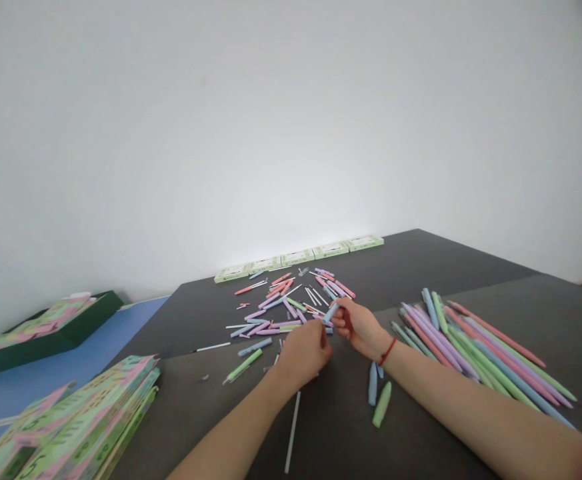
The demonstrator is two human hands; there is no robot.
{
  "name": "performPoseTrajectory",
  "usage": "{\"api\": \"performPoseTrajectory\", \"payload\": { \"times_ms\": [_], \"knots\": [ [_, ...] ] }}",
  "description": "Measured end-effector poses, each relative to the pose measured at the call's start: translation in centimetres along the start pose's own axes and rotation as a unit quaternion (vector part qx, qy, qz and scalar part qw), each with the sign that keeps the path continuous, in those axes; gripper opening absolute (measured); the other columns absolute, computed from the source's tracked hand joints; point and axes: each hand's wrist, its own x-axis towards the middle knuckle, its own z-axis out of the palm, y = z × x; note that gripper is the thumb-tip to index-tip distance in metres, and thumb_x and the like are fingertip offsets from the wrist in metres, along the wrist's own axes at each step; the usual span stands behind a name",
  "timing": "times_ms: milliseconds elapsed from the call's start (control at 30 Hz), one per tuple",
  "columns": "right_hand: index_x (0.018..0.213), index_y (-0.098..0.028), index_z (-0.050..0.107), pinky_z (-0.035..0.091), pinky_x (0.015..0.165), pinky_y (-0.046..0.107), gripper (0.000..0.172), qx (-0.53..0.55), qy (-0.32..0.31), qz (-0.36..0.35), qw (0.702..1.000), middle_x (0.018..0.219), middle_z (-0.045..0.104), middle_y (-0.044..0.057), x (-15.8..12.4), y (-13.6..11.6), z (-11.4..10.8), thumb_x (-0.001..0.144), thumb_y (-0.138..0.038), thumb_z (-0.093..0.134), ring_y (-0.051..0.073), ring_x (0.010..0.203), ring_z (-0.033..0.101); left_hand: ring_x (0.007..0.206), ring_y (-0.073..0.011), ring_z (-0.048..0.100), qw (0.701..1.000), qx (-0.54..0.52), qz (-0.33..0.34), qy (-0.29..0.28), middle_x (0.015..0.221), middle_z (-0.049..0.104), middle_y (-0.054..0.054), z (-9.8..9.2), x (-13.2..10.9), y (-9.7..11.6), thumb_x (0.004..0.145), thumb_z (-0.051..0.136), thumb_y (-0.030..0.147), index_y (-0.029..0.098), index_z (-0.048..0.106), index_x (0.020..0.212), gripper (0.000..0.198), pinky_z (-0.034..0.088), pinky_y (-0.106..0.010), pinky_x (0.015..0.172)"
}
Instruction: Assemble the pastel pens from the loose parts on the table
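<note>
My right hand, with a red cord at the wrist, pinches a light blue pen barrel between thumb and fingers. Just left of it and lower, my left hand is closed, its back towards me; whatever its fingers hold is hidden. Beyond both hands spreads a loose pile of pastel pen parts in purple, pink, blue and green, mixed with thin white refills. Below my right wrist lie a blue pen part and a green pen part. A long white refill lies below my left hand.
A bundle of pastel pens lies on the right of the dark table. Several flat green boxes line the back edge. Stacked printed packs stand at the near left, and a dark green tray of packs sits farther left.
</note>
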Motion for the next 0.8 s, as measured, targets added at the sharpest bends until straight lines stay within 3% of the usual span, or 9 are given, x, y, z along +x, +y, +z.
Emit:
{"api": "performPoseTrajectory", "payload": {
  "times_ms": [67,133,233,300,400,567,800],
  "knots": [
    [0.09,-0.013,0.058,0.044,0.046,0.019,0.021,0.034,-0.016,0.023,0.999,0.073,0.057,-0.003,-0.5,0.4,0.6,0.094,-0.032,0.052,0.007,0.052,0.051,0.061,-0.0171,0.057,0.996,-0.074,0.0,0.045,0.062,0.056,0.001,-1.8,-1.0,-0.2,0.077,0.058,0.023,0.02,0.051,0.071,0.01,0.045,-0.028,0.06],
    [0.074,-0.014,0.053,0.033,0.037,0.016,0.025,0.067,-0.034,0.05,0.996,0.059,0.046,-0.006,-1.2,0.9,1.4,0.093,-0.028,0.049,0.005,0.042,0.041,0.06,-0.0152,0.058,0.983,-0.159,-0.002,0.091,0.071,0.06,-0.001,-3.2,-2.1,-0.1,0.085,0.045,0.032,0.021,0.048,0.079,0.013,0.046,-0.027,0.056],
    [0.065,-0.017,0.047,0.027,0.034,0.014,0.024,0.109,-0.056,0.086,0.989,0.055,0.042,-0.005,-2.6,1.7,2.6,0.089,-0.021,0.046,0.006,0.041,0.039,0.069,-0.0134,0.059,0.952,-0.261,0.002,0.161,0.089,0.061,-0.003,-4.0,-3.3,0.7,0.087,0.041,0.038,0.022,0.043,0.082,0.017,0.047,-0.024,0.058],
    [0.066,-0.016,0.049,0.029,0.036,0.014,0.021,0.13,-0.067,0.105,0.984,0.057,0.046,-0.003,-3.5,2.1,3.4,0.087,-0.019,0.046,0.006,0.044,0.041,0.063,-0.0113,0.055,0.933,-0.307,0.003,0.187,0.084,0.057,-0.001,-3.9,-3.7,1.3,0.085,0.046,0.039,0.022,0.042,0.081,0.018,0.045,-0.021,0.053],
    [0.068,-0.014,0.053,0.033,0.038,0.014,0.023,0.154,-0.079,0.125,0.977,0.059,0.047,-0.001,-4.6,2.5,4.2,0.089,-0.018,0.043,0.007,0.047,0.044,0.051,-0.0084,0.044,0.915,-0.356,0.0,0.191,0.07,0.048,0.003,-3.6,-3.7,2.1,0.082,0.051,0.04,0.022,0.044,0.082,0.019,0.038,-0.018,0.043],
    [0.071,-0.012,0.057,0.036,0.041,0.015,0.032,0.182,-0.091,0.126,0.971,0.062,0.049,0.0,-5.3,2.8,5.0,0.093,-0.016,0.034,0.007,0.049,0.046,0.045,-0.0066,0.033,0.904,-0.395,-0.007,0.162,0.068,0.041,0.005,-3.6,-3.8,2.1,0.08,0.057,0.041,0.022,0.046,0.083,0.023,0.027,-0.016,0.032],
    [0.07,-0.012,0.058,0.039,0.044,0.015,0.035,0.175,-0.107,0.096,0.974,0.062,0.048,0.001,-5.4,3.0,4.9,0.094,-0.018,0.033,0.008,0.051,0.046,0.045,-0.0052,0.038,0.908,-0.397,-0.002,0.132,0.071,0.046,0.005,-3.5,-4.0,1.7,0.08,0.059,0.038,0.021,0.05,0.082,0.019,0.032,-0.015,0.034]
  ]
}}
